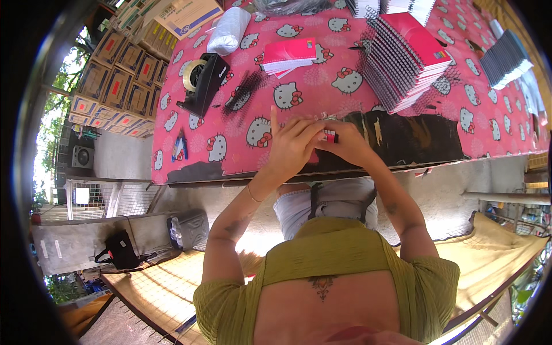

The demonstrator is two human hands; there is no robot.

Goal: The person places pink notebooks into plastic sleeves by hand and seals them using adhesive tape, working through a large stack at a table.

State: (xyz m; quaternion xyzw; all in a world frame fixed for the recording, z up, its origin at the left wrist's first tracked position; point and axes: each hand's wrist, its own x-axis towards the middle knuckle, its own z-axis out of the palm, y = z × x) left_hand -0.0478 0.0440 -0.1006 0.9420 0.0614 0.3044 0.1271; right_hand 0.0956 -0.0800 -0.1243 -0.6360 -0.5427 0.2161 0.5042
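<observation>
My hands meet over the near edge of the table. Between them is a small red and black object (330, 135), mostly covered by fingers; its kind cannot be made out. My left hand (294, 144) closes on its left side, with one outer finger sticking up. From the right, my right hand (348, 144) curls its fingers around the same object. Beyond the right hand stands a tall stack of spiral notebooks (405, 63) with red covers and black coils. A smaller pile of red-covered notebooks (289, 53) lies farther off, ahead of the left hand.
A black tape dispenser (206, 86) stands at left, beside loose black binding coils (244, 95). Blue-handled cutters (180, 146) lie near the left edge. A plastic-wrapped roll (229, 31) is behind. Dark notebooks (506, 60) sit far right. Cardboard boxes (118, 75) are piled beyond the table's left side.
</observation>
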